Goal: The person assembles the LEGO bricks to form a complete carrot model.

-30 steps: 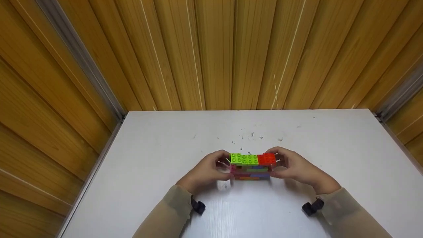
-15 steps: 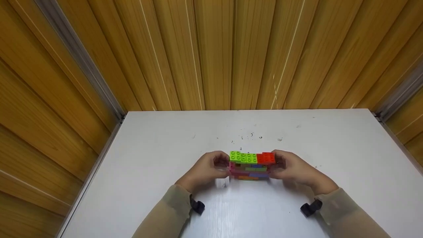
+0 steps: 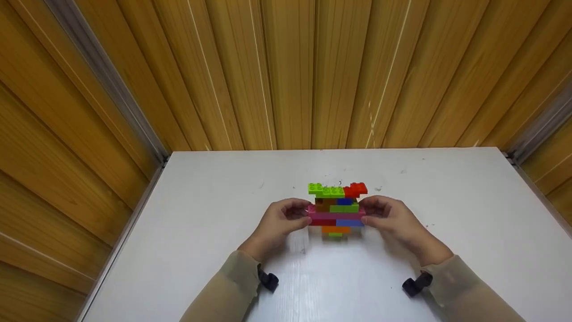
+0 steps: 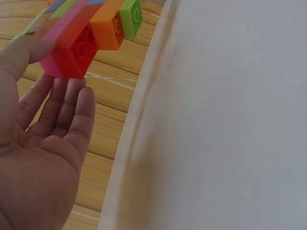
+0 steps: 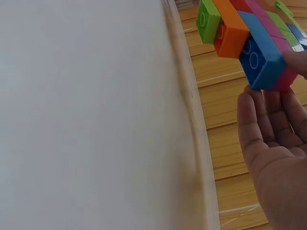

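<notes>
A structure of stacked toy building bricks (image 3: 336, 215) is held up in front of me between both hands. Lime and red bricks form its wide top row. Brown, blue and green ones sit below, then a pink row, a red brick (image 4: 76, 60) beside a blue brick (image 5: 264, 50), and a narrow orange and lime foot. My left hand (image 3: 277, 223) pinches the left end at the pink and red bricks, thumb in front and fingers behind. At the opposite end, my right hand (image 3: 395, 223) pinches the pink and blue bricks. Both wrist views show the hollow undersides of the lower bricks.
A white table (image 3: 223, 188) with small dark marks lies beneath the hands. Wood-patterned panels (image 3: 290, 76) rise behind it and at both sides. Each wrist carries a small black device, the left one (image 3: 269, 281) and the right one (image 3: 416, 285).
Both hands have raised the brick structure and tipped it, so its front face now shows down to the orange and lime foot. Its top row has shifted toward the far edge.
</notes>
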`<state>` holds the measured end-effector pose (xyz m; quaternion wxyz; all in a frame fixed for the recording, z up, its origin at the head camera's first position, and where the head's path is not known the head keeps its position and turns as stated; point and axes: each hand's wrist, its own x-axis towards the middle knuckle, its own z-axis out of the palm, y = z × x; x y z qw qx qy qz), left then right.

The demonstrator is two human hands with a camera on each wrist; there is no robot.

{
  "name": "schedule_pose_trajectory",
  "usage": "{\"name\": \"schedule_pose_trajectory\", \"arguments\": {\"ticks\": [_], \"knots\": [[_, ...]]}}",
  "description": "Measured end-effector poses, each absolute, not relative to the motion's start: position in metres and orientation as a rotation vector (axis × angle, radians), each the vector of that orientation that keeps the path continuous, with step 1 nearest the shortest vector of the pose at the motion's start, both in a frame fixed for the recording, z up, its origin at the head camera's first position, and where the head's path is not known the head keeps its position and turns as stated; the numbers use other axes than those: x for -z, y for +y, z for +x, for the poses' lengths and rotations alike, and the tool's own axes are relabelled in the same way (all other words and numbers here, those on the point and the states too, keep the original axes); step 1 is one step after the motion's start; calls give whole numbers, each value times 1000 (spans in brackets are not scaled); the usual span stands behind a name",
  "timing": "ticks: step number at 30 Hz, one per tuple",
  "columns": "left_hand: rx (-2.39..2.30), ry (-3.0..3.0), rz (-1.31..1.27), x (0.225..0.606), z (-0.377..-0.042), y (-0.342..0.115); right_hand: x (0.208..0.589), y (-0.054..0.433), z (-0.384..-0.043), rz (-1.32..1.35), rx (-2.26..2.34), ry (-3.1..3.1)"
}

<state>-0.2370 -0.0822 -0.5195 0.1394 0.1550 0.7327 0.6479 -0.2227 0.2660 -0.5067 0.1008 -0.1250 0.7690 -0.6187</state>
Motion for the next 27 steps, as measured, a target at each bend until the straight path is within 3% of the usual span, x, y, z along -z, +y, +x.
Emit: {"name": "schedule_pose_trajectory", "arguments": {"ticks": [18,27], "knots": [[-2119,2127,210,521,-235,-64,505,238,-213,-1,2089,2288],[-2025,2189,248,521,-231,-62,507,236,-212,78,2037,2327]]}}
